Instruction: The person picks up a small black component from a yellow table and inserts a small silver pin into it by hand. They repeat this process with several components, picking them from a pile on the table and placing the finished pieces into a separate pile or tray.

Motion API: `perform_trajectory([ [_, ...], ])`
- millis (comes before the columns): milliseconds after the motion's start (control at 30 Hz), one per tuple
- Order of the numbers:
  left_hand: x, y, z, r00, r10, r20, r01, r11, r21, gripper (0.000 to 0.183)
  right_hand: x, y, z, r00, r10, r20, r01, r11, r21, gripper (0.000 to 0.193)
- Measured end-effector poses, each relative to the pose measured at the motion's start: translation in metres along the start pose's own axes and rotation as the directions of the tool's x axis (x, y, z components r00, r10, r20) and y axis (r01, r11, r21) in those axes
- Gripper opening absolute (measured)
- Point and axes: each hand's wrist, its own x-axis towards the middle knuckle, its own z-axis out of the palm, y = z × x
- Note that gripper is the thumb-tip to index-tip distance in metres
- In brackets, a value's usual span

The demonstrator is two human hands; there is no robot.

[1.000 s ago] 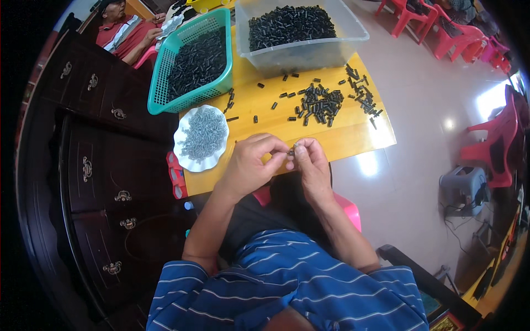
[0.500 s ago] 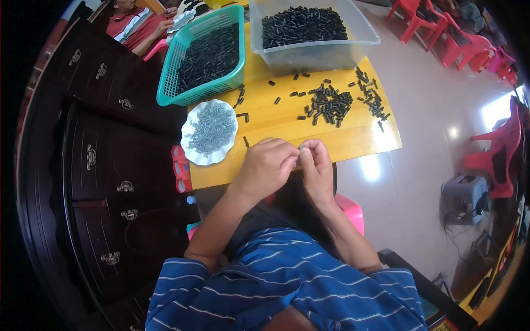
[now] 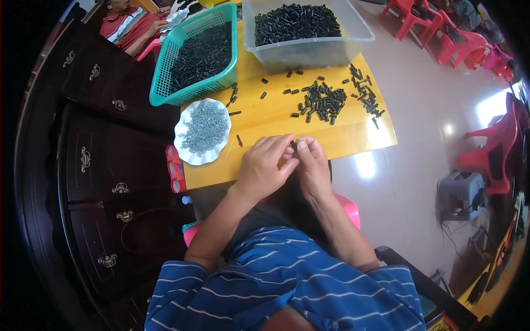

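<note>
Both of my hands meet just over the near edge of the yellow table [image 3: 254,118]. Between their fingertips is a small black cylindrical piece [image 3: 293,145], partly covered by the fingers. My left hand [image 3: 265,168] pinches it from the left, with thumb and forefinger closed. My right hand [image 3: 316,168] grips it from the other side, fingers curled. Left of them stands a white scalloped plate [image 3: 204,161] heaped with small clear pieces [image 3: 203,128]. Beyond my hands lies a loose pile of black cylindrical pieces [image 3: 324,103]. One thin black piece [image 3: 239,140] rests close to my left hand.
A green basket [image 3: 193,97] and a translucent bin [image 3: 309,55], both full of black pieces, stand at the back. More black pieces [image 3: 366,94] lie near the right edge. Dark drawers [image 3: 118,143] flank the left; a grey stool [image 3: 462,190] stands right. Another person [image 3: 132,27] sits far left.
The black piece now shows between my fingertips, where only a small greyish bit showed before. My fingers have shifted around it. The whole scene has slid slightly left in view.
</note>
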Motion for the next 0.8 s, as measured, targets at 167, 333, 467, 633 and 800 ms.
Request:
perform_trajectory([
  [167,0.002,-0.011,0.011,0.996,0.077,-0.053,-0.071,0.993,0.095,0.041,0.0,0.0,0.002,1.0,-0.023,0.005,0.023,0.999,-0.041,0.015],
  [333,0.004,-0.013,0.01,0.992,0.116,-0.044,-0.111,0.989,0.1,0.039,0.0,-0.002,0.001,0.999,-0.023,0.026,0.025,0.999,-0.046,0.015],
  [467,0.007,-0.014,0.005,0.995,0.095,-0.005,-0.095,0.995,0.04,0.037,0.0,-0.001,0.001,0.999,-0.008,0.048,0.006,0.999,0.053,0.015],
  [633,0.012,-0.021,-0.002,0.983,0.183,-0.025,-0.182,0.982,0.047,0.032,0.0,-0.002,-0.001,0.998,0.039,0.04,-0.043,0.994,0.105,0.014],
  [800,0.016,-0.02,-0.009,0.975,0.223,-0.019,-0.224,0.975,-0.012,0.034,0.001,-0.003,-0.004,0.997,0.059,0.05,-0.065,0.991,0.12,0.014],
])
